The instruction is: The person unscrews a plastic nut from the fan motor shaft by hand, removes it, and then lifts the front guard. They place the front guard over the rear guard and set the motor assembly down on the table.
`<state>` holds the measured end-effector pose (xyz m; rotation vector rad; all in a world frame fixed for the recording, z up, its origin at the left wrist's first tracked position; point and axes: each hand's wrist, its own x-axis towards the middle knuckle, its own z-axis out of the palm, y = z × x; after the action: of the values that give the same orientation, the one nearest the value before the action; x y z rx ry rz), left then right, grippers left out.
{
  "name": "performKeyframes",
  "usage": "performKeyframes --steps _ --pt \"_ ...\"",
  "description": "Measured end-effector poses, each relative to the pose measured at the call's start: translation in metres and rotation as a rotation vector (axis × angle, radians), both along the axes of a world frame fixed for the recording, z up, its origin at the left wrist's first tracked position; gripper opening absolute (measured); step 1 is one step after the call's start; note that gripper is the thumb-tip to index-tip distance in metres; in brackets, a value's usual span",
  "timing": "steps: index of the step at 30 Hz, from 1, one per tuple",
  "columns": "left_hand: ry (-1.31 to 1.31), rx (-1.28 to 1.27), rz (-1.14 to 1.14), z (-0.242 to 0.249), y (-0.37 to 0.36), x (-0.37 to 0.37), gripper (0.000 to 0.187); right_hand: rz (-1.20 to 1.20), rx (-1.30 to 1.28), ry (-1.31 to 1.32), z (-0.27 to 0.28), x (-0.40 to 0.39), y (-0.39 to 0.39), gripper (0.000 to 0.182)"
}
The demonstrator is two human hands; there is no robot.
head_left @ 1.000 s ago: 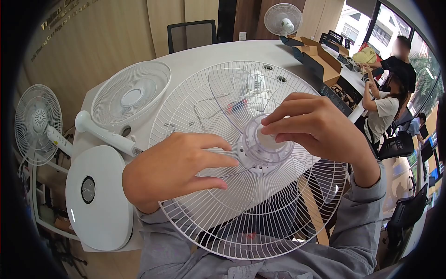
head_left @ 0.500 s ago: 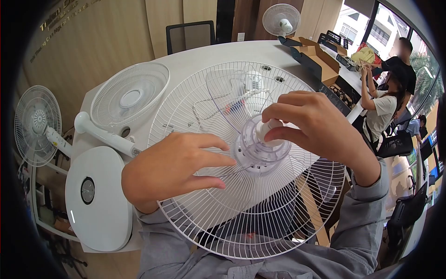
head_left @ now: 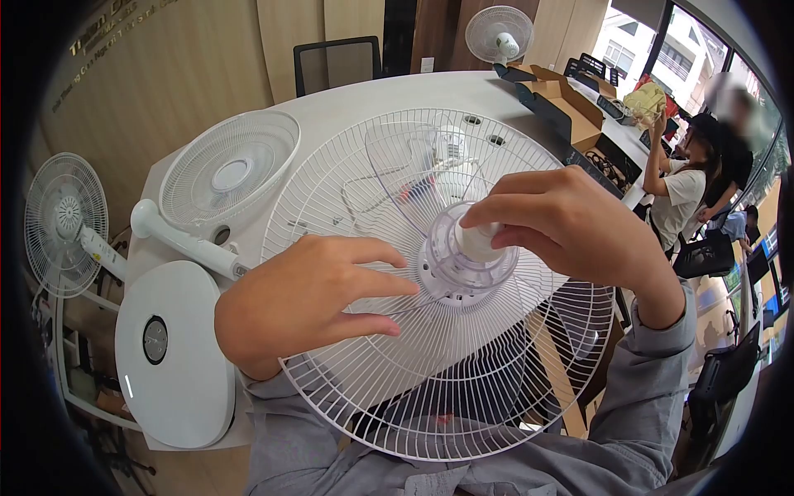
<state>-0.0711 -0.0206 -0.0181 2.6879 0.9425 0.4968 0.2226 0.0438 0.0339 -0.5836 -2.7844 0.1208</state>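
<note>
A white wire fan grille (head_left: 372,380) lies in front of me, overhanging the near table edge. At its centre sits the clear plastic hub (head_left: 447,277) of the transparent fan blade (head_left: 397,157). My right hand (head_left: 562,215) pinches a small white cap (head_left: 478,241) between thumb and fingers, right at the middle of the hub. Part of that cap is hidden by the fingers. My left hand (head_left: 306,298) hovers over the grille's left side, fingers spread and nothing in them, fingertips close to the hub.
On the left of the table (head_left: 331,103) lie a second fan grille (head_left: 194,178), a white fan pole (head_left: 186,241) and a round white base (head_left: 198,355). Open cardboard boxes (head_left: 571,103) stand at the back right. Assembled fans (head_left: 66,219) flank the table. Two people (head_left: 691,178) stand at right.
My right hand has turned its grip on the white cap, which now shows more upright at the hub. My left hand stays in place. At right, a person's arms have risen.
</note>
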Motion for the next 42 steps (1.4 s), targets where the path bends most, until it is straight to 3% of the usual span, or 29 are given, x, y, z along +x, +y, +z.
performKeyframes --steps 22,25,29,37,42 --pt "-0.007 -0.017 0.005 -0.001 0.0 0.0 0.041 -0.174 0.045 -0.011 0.005 -0.006 -0.009 0.037" --pt "-0.01 -0.006 -0.002 -0.002 0.0 -0.001 0.041 -0.03 0.089 0.115 0.005 0.003 0.0 0.031" --pt "-0.016 -0.004 -0.005 -0.002 0.001 -0.001 0.041 0.147 0.112 0.06 0.005 0.008 0.01 0.025" --pt "-0.016 0.003 -0.012 -0.002 0.001 -0.001 0.042 -0.019 0.04 -0.022 0.007 -0.002 0.004 0.023" --pt "-0.009 -0.004 -0.001 -0.001 0.001 -0.001 0.042 0.135 0.09 0.051 0.005 0.002 0.01 0.029"
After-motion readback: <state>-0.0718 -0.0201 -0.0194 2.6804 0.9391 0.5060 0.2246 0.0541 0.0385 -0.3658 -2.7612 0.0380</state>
